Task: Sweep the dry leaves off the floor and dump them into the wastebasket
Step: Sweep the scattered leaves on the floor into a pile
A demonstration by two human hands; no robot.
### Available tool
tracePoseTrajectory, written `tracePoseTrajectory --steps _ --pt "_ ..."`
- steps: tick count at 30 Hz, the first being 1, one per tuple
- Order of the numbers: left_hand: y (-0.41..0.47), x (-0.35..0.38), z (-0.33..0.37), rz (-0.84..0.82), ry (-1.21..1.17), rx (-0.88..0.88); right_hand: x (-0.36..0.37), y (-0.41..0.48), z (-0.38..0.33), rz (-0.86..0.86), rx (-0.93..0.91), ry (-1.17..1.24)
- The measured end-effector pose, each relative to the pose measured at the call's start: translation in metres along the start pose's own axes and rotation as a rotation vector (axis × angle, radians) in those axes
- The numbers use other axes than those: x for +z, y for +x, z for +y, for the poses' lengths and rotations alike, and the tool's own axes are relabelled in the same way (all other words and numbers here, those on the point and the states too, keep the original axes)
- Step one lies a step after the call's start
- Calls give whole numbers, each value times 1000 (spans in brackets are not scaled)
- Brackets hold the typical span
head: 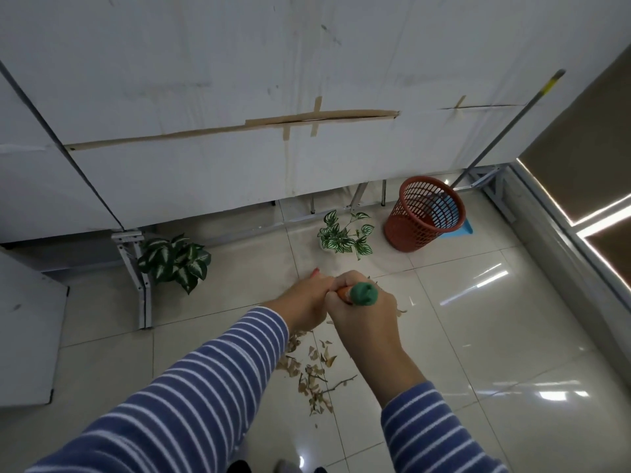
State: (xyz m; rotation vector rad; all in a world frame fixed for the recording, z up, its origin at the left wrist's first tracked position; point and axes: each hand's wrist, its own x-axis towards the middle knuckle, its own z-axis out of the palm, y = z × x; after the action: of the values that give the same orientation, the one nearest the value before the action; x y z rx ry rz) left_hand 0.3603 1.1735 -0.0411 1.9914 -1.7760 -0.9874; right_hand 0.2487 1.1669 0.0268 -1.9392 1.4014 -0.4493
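Both hands grip a broom handle (pixel 362 294) with a green end cap and an orange shaft, seen end-on. My right hand (pixel 365 319) closes around it just under the cap. My left hand (pixel 307 300) holds it lower down, beyond the right. The broom head is hidden under my hands. Dry brown leaves and a twig (pixel 314 373) lie scattered on the tiles below my forearms. A red-brown mesh wastebasket (pixel 421 213) stands upright at the back right by the wall, well away from the leaves.
A blue dustpan (pixel 459 230) with a long grey handle (pixel 505 131) leans behind the wastebasket. Two potted plants (pixel 176 261) (pixel 345 235) stand by the white panel wall with its metal brackets (pixel 135 268). Glossy tiled floor spreads to the right.
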Motion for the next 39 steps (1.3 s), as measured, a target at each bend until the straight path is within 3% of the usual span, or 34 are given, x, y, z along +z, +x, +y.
tracePoseTrajectory --steps 9,15,21,26,31,39 --pt "-45 -30 4 143 10 -10 -20 -16 -36 -106 -128 70" --pt "-74 -5 -17 88 55 -146 -11 -32 -28 -292 -50 241" --pt "-89 45 -12 28 -78 -204 -12 -45 6 -440 -22 92" --pt "-95 59 26 77 -162 -275 -26 -62 19 -425 -118 -73" --pt "-105 58 48 150 -298 -191 -47 -78 13 -367 -281 -227" --pt "-135 26 65 273 -174 -73 -73 -95 -14 -334 -353 -110"
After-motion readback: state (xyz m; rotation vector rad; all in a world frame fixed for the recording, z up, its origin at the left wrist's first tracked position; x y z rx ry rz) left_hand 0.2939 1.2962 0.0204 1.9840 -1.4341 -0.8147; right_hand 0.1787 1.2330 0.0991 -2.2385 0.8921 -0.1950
